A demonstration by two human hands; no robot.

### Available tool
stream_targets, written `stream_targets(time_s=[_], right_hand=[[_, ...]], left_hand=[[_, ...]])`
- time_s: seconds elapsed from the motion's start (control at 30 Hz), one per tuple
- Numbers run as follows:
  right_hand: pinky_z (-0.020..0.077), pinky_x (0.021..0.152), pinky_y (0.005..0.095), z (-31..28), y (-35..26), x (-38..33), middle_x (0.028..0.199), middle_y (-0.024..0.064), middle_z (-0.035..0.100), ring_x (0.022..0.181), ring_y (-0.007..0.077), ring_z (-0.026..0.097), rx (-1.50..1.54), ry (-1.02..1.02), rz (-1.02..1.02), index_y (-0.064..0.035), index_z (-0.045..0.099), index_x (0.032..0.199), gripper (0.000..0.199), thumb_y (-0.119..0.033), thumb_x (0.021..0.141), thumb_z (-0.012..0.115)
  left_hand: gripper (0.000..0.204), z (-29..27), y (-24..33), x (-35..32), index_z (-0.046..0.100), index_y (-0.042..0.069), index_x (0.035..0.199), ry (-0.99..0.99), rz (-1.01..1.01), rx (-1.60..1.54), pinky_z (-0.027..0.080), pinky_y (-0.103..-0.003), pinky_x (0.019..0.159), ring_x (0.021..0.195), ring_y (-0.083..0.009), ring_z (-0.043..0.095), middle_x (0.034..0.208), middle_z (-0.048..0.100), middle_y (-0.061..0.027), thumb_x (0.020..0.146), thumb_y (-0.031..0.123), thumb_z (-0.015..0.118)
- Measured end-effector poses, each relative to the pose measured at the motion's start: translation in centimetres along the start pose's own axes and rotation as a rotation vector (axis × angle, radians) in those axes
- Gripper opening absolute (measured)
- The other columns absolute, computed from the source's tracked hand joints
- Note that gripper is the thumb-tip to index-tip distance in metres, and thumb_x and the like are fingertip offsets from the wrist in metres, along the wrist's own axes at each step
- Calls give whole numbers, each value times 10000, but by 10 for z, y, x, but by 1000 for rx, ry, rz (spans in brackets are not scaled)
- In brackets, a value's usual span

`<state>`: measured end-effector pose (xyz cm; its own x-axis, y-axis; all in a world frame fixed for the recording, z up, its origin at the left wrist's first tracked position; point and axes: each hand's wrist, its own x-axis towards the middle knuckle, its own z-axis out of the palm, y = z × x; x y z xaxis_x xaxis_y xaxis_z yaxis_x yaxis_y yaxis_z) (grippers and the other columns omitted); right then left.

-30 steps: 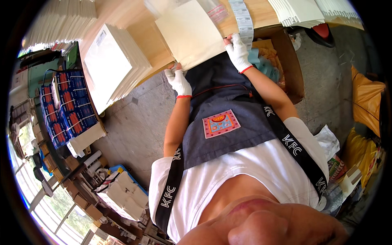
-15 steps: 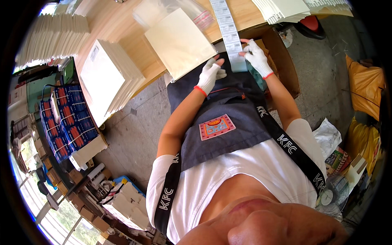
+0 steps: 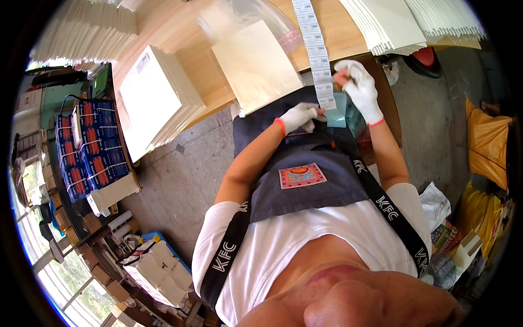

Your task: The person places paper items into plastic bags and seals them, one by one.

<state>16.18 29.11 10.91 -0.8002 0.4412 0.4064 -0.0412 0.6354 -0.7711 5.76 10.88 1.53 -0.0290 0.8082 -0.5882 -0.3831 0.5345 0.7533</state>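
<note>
My left hand [image 3: 300, 117], in a white glove with bare fingertips, is closed with its fingers at the lower left edge of a long strip of printed labels [image 3: 317, 54]. The strip runs down from the table, and its pale blue backing [image 3: 336, 109] hangs over my lap. Right of the strip, my gloved right hand [image 3: 359, 90] is raised with curled fingers; what they hold, if anything, is hidden. On the table edge, left of the strip, lies a cream sheet in a clear plastic bag [image 3: 256, 65].
Wrapped white stacks [image 3: 150, 101] stand on the table's left, with more piled sheets [image 3: 84, 35] behind. White packs [image 3: 381, 22] overhang the right edge. A cardboard box [image 3: 389, 103] sits below my right hand. Blue bundles [image 3: 92, 144] stand at left, orange bags [image 3: 487, 144] at right.
My left hand has moved right to the strip's lower end. My right hand has come off the strip and curled beside it. The view has shifted slightly.
</note>
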Motion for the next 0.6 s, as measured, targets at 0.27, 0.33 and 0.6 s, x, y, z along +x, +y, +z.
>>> stream_targets(time_s=[0.27, 0.33, 0.6], right_hand=[[418, 658, 248, 112, 30, 111, 820, 6, 639, 725, 91, 528, 365, -378, 391, -23, 631, 791, 156, -176, 810, 612], [429, 677, 264, 141, 28, 134, 854, 23, 644, 748, 119, 555, 216, -403, 380, -37, 640, 797, 160, -196, 798, 624], [477, 752, 354, 197, 39, 133, 979, 77, 613, 853, 245, 609, -446, -49, 53, -115, 609, 982, 325, -317, 741, 693]], left_hand=[[101, -59, -51, -104, 518, 141, 832, 876, 519, -944, 303, -244, 454, 457, -54, 360, 635, 461, 56, 867, 125, 611], [73, -55, -60, -125, 526, 127, 852, 845, 425, -864, 438, -255, 474, 470, -65, 435, 629, 489, 40, 877, 122, 594], [103, -36, -75, -137, 542, 86, 867, 833, 406, -825, 535, -276, 536, 490, -93, 537, 602, 532, 5, 861, 143, 628]])
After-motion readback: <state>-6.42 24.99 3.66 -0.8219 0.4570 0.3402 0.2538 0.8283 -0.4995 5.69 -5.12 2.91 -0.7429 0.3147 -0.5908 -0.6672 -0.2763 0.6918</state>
